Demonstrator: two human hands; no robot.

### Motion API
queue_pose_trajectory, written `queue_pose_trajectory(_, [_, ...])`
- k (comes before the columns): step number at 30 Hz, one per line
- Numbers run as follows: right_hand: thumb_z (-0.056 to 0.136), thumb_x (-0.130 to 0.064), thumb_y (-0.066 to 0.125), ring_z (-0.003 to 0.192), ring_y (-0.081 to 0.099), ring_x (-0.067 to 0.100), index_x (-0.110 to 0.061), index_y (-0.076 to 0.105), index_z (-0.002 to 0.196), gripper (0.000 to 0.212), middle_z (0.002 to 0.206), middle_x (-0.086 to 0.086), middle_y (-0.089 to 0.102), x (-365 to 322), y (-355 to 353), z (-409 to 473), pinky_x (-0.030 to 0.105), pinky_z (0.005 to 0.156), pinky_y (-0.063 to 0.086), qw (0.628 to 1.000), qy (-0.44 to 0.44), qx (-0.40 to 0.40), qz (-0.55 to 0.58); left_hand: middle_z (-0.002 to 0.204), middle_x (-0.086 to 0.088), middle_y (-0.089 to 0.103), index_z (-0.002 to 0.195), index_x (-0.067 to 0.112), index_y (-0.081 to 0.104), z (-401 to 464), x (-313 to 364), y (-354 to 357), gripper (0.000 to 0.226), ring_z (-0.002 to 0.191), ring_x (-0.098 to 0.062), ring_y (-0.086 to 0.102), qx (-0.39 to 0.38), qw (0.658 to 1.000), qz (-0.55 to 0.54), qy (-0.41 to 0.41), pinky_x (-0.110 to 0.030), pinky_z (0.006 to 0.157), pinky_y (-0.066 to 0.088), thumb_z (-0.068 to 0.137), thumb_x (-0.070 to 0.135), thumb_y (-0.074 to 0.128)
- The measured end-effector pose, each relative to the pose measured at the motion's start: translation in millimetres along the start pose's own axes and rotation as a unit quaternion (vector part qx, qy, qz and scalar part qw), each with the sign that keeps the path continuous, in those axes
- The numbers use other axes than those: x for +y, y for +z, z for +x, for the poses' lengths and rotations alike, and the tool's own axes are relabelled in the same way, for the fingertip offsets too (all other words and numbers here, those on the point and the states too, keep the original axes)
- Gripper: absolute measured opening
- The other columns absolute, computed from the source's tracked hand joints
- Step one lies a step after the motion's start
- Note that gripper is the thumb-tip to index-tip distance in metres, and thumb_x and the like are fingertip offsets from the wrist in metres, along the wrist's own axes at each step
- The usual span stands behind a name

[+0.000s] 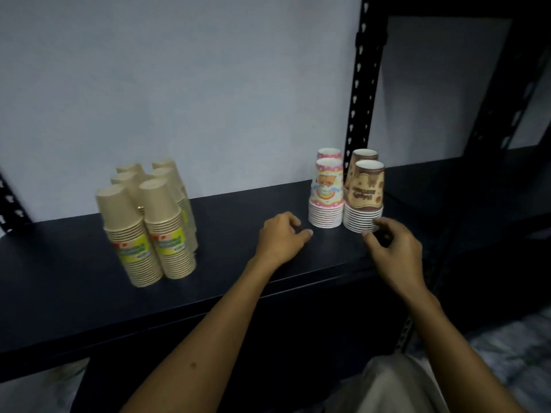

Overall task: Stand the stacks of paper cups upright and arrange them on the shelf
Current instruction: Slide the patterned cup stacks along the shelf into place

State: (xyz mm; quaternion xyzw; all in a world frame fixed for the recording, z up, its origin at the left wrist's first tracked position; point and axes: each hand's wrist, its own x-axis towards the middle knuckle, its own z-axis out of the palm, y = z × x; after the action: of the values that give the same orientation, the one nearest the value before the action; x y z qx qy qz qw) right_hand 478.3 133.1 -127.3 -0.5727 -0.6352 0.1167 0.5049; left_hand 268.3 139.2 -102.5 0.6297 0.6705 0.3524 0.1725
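1. Tan cup stacks (149,228) stand upside down in a cluster at the left of the dark shelf (238,263).
2. Pink stacks (326,192) and brown stacks (365,195) stand at the right, near the post (359,84).
3. The left hand (281,238) rests on the shelf with loosely curled fingers, holding nothing.
4. The right hand (392,248) hovers relaxed, its fingertips just beside the near brown stack's base.

The rear tan cup stacks (162,171) sit half hidden behind the front ones, their labels blurred beyond reading
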Motion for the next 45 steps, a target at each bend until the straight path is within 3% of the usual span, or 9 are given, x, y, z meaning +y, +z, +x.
queue_pose_trajectory(6, [0.076, -0.036, 0.078, 0.132, 0.046, 0.030, -0.011, 0.034, 0.147, 0.087, 0.146, 0.012, 0.046, 21.0, -7.0, 53.2, 0.047, 0.106, 0.041, 0.991, 0.084, -0.107, 0.014, 0.136, -0.012, 0.049, 0.142, 0.016, 0.035, 37.6, 18.0, 23.2, 0.090, 0.121, -0.024, 0.052, -0.012, 0.994, -0.100, -0.033, -0.038, 0.101, 0.043, 0.070, 0.041, 0.082])
queue_pose_trajectory(9, [0.073, -0.032, 0.081, 0.122, 0.054, 0.022, -0.018, 0.042, 0.141, 0.079, 0.138, 0.004, 0.055, 16.5, -3.2, 64.1, 0.043, 0.102, 0.046, 0.986, 0.061, -0.140, 0.072, 0.142, -0.005, 0.048, 0.144, 0.023, 0.030, 45.1, 19.1, 26.6, 0.103, 0.128, -0.025, 0.048, -0.049, 0.993, -0.101, -0.030, -0.050, 0.108, 0.038, 0.060, 0.049, 0.082])
queue_pose_trajectory(14, [0.074, -0.019, 0.081, 0.103, 0.057, 0.012, -0.017, 0.047, 0.133, 0.068, 0.113, -0.007, 0.058, 3.8, 11.0, 63.8, 0.027, 0.087, 0.045, 0.983, 0.047, -0.131, 0.117, 0.128, 0.000, 0.058, 0.124, 0.015, 0.047, 41.2, 11.8, 22.3, 0.066, 0.108, -0.011, 0.056, -0.018, 0.986, -0.166, -0.008, -0.024, 0.090, 0.046, 0.069, 0.016, 0.084])
queue_pose_trajectory(18, [0.075, -0.019, 0.080, 0.106, 0.056, 0.007, -0.021, 0.048, 0.133, 0.066, 0.116, -0.012, 0.060, -6.5, 32.5, 62.3, 0.022, 0.086, 0.043, 0.973, 0.027, -0.185, 0.132, 0.123, -0.004, 0.062, 0.120, 0.012, 0.049, 28.6, -5.0, 2.1, 0.065, 0.103, -0.014, 0.060, 0.041, 0.984, -0.166, -0.039, -0.026, 0.089, 0.050, 0.067, 0.014, 0.086])
queue_pose_trajectory(24, [0.069, -0.025, 0.084, 0.117, 0.058, 0.010, -0.021, 0.044, 0.134, 0.076, 0.128, -0.004, 0.062, -42.6, 97.1, 68.5, 0.037, 0.103, 0.046, 0.938, -0.010, -0.304, 0.168, 0.124, -0.008, 0.062, 0.113, 0.012, 0.046, 14.0, -43.6, -35.3, 0.054, 0.110, -0.023, 0.062, 0.167, 0.967, -0.143, -0.133, -0.026, 0.081, 0.047, 0.072, 0.012, 0.081])
queue_pose_trajectory(28, [0.076, -0.013, 0.078, 0.111, 0.056, 0.011, -0.016, 0.043, 0.137, 0.070, 0.123, -0.005, 0.057, -67.6, 121.9, 74.7, 0.027, 0.095, 0.044, 0.920, -0.011, -0.348, 0.177, 0.125, -0.012, 0.060, 0.113, 0.008, 0.044, 10.9, -52.9, -53.2, 0.049, 0.113, -0.028, 0.059, 0.218, 0.952, -0.120, -0.178, -0.029, 0.081, 0.045, 0.076, 0.009, 0.077])
queue_pose_trajectory(32, [0.076, -0.004, 0.075, 0.104, 0.057, 0.012, -0.014, 0.048, 0.134, 0.065, 0.118, -0.003, 0.059, -78.9, 135.0, 81.6, 0.017, 0.081, 0.043, 0.916, -0.001, -0.353, 0.191, 0.125, -0.014, 0.059, 0.117, 0.006, 0.044, 11.4, -56.7, -60.1, 0.047, 0.114, -0.031, 0.058, 0.246, 0.943, -0.109, -0.199, -0.032, 0.083, 0.046, 0.079, 0.008, 0.073])
queue_pose_trajectory(36, [0.073, -0.016, 0.080, 0.111, 0.059, 0.015, -0.015, 0.049, 0.135, 0.069, 0.127, 0.001, 0.062, -77.9, 148.4, 74.0, 0.028, 0.092, 0.046, 0.933, -0.005, -0.308, 0.187, 0.125, -0.014, 0.059, 0.119, 0.007, 0.043, 14.6, -56.0, -59.3, 0.047, 0.114, -0.032, 0.058, 0.236, 0.945, -0.092, -0.206, -0.036, 0.086, 0.049, 0.081, 0.007, 0.069])
queue_pose_trajectory(45, [0.076, -0.021, 0.079, 0.115, 0.057, 0.015, -0.015, 0.047, 0.138, 0.070, 0.133, 0.005, 0.059, -78.5, 140.1, 62.1, 0.026, 0.094, 0.043, 0.943, -0.049, -0.288, 0.160, 0.131, -0.016, 0.056, 0.126, 0.005, 0.044, 9.0, -59.7, -59.2, 0.046, 0.119, -0.033, 0.055, 0.226, 0.954, -0.064, -0.187, -0.037, 0.092, 0.047, 0.085, 0.007, 0.065])
